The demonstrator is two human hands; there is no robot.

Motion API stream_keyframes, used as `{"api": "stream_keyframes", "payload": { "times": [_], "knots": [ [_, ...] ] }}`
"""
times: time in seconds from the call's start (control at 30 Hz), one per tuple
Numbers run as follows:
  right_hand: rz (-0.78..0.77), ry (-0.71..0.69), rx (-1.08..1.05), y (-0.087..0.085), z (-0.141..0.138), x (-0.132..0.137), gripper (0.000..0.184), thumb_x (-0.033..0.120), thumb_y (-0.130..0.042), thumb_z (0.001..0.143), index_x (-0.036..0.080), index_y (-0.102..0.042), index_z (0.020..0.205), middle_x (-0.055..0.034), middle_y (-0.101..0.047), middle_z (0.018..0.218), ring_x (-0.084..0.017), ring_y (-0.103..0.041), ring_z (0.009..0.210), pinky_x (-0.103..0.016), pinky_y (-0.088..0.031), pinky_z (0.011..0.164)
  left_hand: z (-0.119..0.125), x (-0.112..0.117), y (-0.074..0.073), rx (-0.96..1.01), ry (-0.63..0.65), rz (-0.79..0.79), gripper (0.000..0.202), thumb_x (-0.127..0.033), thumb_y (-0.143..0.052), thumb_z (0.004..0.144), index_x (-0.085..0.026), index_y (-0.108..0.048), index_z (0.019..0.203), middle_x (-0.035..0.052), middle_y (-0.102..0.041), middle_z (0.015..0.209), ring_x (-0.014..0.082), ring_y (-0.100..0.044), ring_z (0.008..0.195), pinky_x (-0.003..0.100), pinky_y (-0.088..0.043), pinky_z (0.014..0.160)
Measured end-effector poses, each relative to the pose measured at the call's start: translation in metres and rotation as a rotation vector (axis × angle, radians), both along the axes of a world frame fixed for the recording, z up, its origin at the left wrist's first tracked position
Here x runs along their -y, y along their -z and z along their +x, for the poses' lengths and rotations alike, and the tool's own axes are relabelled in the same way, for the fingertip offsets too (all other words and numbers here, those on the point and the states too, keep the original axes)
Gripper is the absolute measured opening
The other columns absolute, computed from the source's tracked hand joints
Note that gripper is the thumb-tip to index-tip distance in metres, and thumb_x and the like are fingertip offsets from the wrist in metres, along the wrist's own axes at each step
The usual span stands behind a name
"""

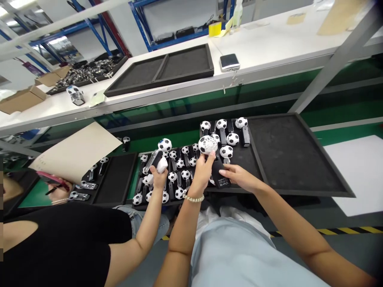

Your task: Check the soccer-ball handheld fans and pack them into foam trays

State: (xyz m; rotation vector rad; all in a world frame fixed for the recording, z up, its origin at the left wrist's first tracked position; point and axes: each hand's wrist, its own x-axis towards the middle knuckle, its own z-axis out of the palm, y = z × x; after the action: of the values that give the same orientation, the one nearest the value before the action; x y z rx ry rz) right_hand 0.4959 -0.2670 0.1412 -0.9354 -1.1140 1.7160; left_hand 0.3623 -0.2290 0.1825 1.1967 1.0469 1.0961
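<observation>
My left hand (205, 169) is closed around the neck of a soccer-ball-headed device (208, 144), whose black-and-white head has a lattice pattern. My right hand (237, 177) pinches the lower end of its dark handle (220, 177), which carries small print. The device is held tilted over a black foam tray (281, 151). In that tray's left section, several similar soccer-ball pieces (232, 139) with dark handles lie in rows. More of them fill the neighbouring tray (172, 176) to the left of my hands.
At left, a co-worker's hand (160, 175) holds a similar soccer-ball piece; their other hand holds a phone (54, 180). A beige sheet (77, 151) is nearby. On the white bench (269, 36) are a divided black tray (158, 67), a small scale (229, 62) and a box of metallic parts (86, 71).
</observation>
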Motion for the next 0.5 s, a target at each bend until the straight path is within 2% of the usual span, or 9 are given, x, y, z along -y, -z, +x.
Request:
{"api": "stream_keyframes", "payload": {
  "times": [0.1,0.17,0.27,0.37,0.43,0.5],
  "knots": [
    [0.034,0.032,0.01,0.007,0.013,0.004,0.048,0.042,-0.072,0.07,0.011,-0.062,0.106,-0.0062,-0.067,0.083,-0.019,-0.063,0.073,-0.033,-0.053,0.071,0.01,0.003,0.005,0.018,0.168,-0.014,0.034,-0.047,-0.052,0.083,-0.016,-0.065,0.09,0.0089,-0.069,0.086,0.0188,-0.062,0.077,0.035,-0.053,0.074],
    [0.072,0.058,0.065,0.014,0.031,0.006,0.053,0.042,-0.072,0.069,0.012,-0.059,0.111,-0.0089,-0.068,0.092,-0.023,-0.065,0.08,-0.038,-0.053,0.075,0.012,0.005,0.009,-0.069,0.198,0.044,0.031,-0.043,-0.053,0.083,-0.018,-0.066,0.096,0.0096,-0.069,0.094,0.021,-0.063,0.085,0.037,-0.054,0.077],
    [0.223,0.168,0.384,0.027,0.076,0.005,0.059,0.04,-0.073,0.066,0.016,-0.056,0.118,-0.011,-0.064,0.11,-0.029,-0.06,0.1,-0.043,-0.05,0.087,0.004,0.008,0.014,-0.262,0.069,0.184,0.034,-0.036,-0.059,0.081,-0.019,-0.061,0.111,0.0114,-0.064,0.112,0.0248,-0.059,0.104,0.041,-0.05,0.09],
    [0.472,0.218,0.794,0.035,0.128,-0.004,0.044,0.03,-0.066,0.071,0.02,-0.059,0.114,-0.0093,-0.062,0.115,-0.029,-0.056,0.107,-0.045,-0.044,0.096,-0.015,0.01,0.017,-0.364,-0.13,0.333,0.033,-0.032,-0.057,0.082,-0.017,-0.058,0.112,0.0116,-0.063,0.112,0.0248,-0.058,0.107,0.043,-0.047,0.096],
    [0.687,0.123,0.958,0.035,0.151,-0.016,0.036,0.018,-0.055,0.074,0.022,-0.062,0.109,-0.0079,-0.06,0.115,-0.027,-0.053,0.111,-0.044,-0.041,0.099,-0.027,0.013,0.017,-0.383,-0.233,0.415,0.026,-0.03,-0.055,0.083,-0.017,-0.06,0.105,0.01,-0.065,0.105,0.0232,-0.061,0.102,0.042,-0.048,0.094],
    [0.872,-0.014,1.037,0.032,0.157,-0.031,0.042,0.008,-0.044,0.073,0.022,-0.063,0.108,-0.0076,-0.06,0.113,-0.024,-0.05,0.113,-0.044,-0.037,0.102,-0.033,0.017,0.015,-0.385,-0.284,0.466,0.022,-0.03,-0.054,0.083,-0.017,-0.061,0.1,0.0091,-0.066,0.099,0.0218,-0.063,0.096,0.039,-0.05,0.09]
  ]
}}
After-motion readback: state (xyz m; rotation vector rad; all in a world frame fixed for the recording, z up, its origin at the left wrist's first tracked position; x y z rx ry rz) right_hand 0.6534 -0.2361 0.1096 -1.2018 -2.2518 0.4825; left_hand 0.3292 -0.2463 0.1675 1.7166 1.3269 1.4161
